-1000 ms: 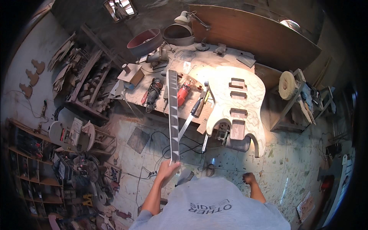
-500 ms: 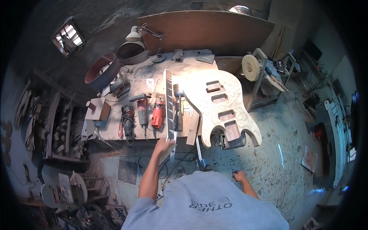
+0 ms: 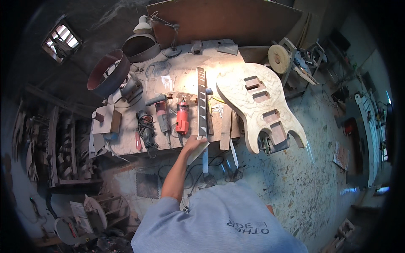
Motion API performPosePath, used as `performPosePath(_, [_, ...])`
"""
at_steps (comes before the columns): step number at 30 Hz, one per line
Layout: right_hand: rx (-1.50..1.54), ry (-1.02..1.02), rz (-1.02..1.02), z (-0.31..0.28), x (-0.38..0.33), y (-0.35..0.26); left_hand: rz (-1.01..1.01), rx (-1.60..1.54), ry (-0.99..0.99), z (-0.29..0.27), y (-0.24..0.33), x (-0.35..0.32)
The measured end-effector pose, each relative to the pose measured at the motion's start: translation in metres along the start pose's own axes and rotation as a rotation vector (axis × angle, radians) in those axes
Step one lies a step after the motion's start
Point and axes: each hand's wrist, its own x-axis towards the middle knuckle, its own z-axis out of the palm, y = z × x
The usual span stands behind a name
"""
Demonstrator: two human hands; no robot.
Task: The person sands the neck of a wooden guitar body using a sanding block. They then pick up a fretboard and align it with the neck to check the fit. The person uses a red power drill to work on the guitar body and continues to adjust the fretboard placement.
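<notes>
My left hand [image 3: 194,145] grips the near end of a long guitar neck [image 3: 201,99], a pale strip with dark fret slots. The neck stretches away from me over the workbench [image 3: 126,141], lying on it or just above it. An unfinished pale wooden guitar body [image 3: 261,105] with routed cavities lies right of the neck and overhangs the bench's right end. A red power tool [image 3: 182,118] and a grey grinder [image 3: 162,114] lie just left of the neck. My right hand is hidden beside my grey shirt.
A black corded tool [image 3: 146,131] lies at the bench's left front. A round drum-like shell [image 3: 107,74], a desk lamp [image 3: 143,26] and a big wooden board [image 3: 223,19] stand behind. A buffing wheel [image 3: 278,59] is at right. Cables trail on the dusty floor [image 3: 295,185].
I have stepped closer to the bench. My left arm has reached forward with the neck, bringing it down along the bench. My right hand has dropped out of sight.
</notes>
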Motion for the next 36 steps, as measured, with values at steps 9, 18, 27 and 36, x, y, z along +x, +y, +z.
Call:
performPosePath(9, [-0.001, -0.079, -0.202, -0.006, 0.012, -0.053, 0.269, 0.305, 0.255, -0.02, -0.067, 0.013])
performPosePath(18, [0.682, 0.213, -0.426, -0.097, 0.015, -0.161, 0.251, 0.1, 0.579, 0.001, -0.053, -0.085])
performPosePath(27, [0.509, 0.018, -0.348, -0.076, 0.016, -0.198, 0.207, 0.544, 0.549, 0.033, -0.042, -0.043])
performPosePath(36, [0.332, -0.123, -0.127, -0.007, -0.028, -0.11, 0.05, 0.689, 0.504, 0.054, -0.021, 0.007])
